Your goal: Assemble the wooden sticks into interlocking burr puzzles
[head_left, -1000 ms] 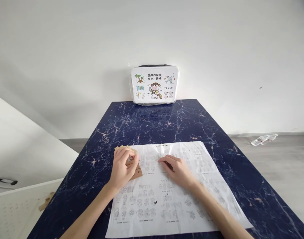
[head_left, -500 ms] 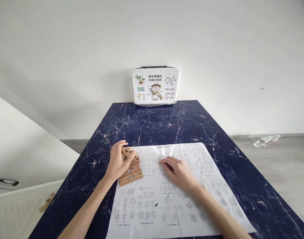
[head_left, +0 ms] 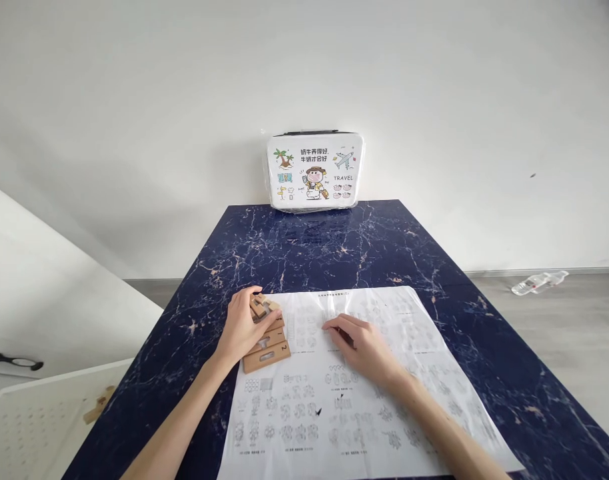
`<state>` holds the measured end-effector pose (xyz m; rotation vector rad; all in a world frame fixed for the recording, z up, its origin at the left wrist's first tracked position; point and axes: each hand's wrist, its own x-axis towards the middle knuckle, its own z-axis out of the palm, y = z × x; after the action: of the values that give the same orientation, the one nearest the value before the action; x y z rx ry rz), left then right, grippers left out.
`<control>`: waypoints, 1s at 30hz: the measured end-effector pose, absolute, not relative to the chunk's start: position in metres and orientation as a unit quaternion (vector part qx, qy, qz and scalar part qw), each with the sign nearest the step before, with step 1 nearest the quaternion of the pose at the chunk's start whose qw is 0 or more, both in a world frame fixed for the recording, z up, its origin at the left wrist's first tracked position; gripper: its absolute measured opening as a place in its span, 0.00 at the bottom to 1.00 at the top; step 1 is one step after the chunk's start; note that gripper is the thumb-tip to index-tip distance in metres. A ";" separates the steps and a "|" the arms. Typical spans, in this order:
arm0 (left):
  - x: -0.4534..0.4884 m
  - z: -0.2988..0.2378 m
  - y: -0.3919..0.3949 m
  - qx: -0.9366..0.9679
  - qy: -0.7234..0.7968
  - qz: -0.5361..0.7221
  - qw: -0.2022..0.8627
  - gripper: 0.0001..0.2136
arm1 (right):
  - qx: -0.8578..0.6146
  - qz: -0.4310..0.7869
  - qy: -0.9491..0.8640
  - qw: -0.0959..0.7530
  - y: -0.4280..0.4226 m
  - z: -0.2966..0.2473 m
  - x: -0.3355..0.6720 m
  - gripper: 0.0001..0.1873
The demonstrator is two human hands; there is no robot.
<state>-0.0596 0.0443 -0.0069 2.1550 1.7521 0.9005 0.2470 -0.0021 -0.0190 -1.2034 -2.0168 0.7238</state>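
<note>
While the left hand (head_left: 237,332) arches over the far end of a group of wooden pieces, thumb on one side and fingers on the other, the firmness of its grasp cannot be told; the finger undersides are hidden. Item, within its span: smaller wooden pieces (head_left: 258,305), partly covered. Item, nearer the wearer: two slotted planks, the plank marked 1 (head_left: 275,339) and, just in front, the plank marked 2 (head_left: 267,362). Step in hand, by judgement: handling of the pieces at the group's far end; a next move would call for a clear pinch on one piece, neighbours left undisturbed. Item: right hand (head_left: 364,343), loosely curled, resting on the sheet, fingertips drawn toward the thumb; anything pinched there cannot be made out. Item: printed sheet (head_left: 359,400), white, creased, bearing rows of small figures, the wooden group at its far left corner. Item: table (head_left: 309,253), dark blue, marble-patterned. Containers: one white case (head_left: 315,140), picture-printed, in clear wrap, upright at the table's far end, apparently closed, contents unseen. One white dotted tray (head_left: 24,427), or similar vessel, below the table's left edge; wooden blocks (head_left: 98,407) appear within, partly cut off by the tabletop. Clear plastic bottles (head_left: 539,283), seemingly two, lying on the floor (head_left: 569,333) at right; contents uncertain.
</note>
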 end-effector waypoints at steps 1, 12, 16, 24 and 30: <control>-0.060 -0.007 0.044 0.733 0.597 0.307 0.111 0.25 | -0.461 0.278 -0.773 0.335 -0.002 -0.019 0.247 0.13; -0.060 -0.008 0.045 0.733 0.593 0.309 0.124 0.21 | -0.461 0.287 -0.770 0.335 -0.003 -0.016 0.247 0.13; -0.060 -0.007 0.045 0.738 0.587 0.304 0.131 0.20 | -0.465 0.284 -0.770 0.332 -0.003 -0.017 0.247 0.13; -0.059 -0.007 0.046 0.752 0.572 0.303 0.123 0.21 | -0.464 0.280 -0.772 0.332 -0.003 -0.018 0.247 0.13; -0.064 -0.012 0.049 0.747 0.575 0.316 0.109 0.19 | -0.463 0.284 -0.771 0.332 -0.003 -0.017 0.248 0.13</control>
<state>-0.0638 0.0486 -0.0119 2.1951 1.6912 0.9282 0.2475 -0.0033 -0.0171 -1.2094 -2.0155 0.7415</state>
